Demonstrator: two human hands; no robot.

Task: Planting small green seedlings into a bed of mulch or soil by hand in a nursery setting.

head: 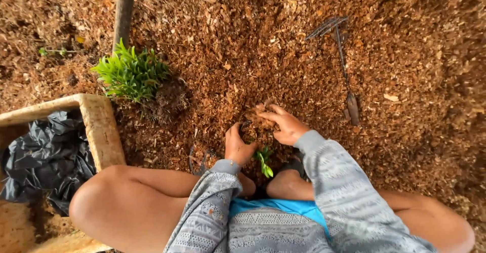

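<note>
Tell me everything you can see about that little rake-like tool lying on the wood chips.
The hand rake lies flat on the brown wood chips, up and to the right of the person's hands. It looks like dark metal: several thin tines fanned at the far end, a slim straight shaft, and a thicker brownish handle at the near end. It runs nearly straight away from the person, tines farthest. Nothing touches it but the chips; neither hand is on it.
</note>
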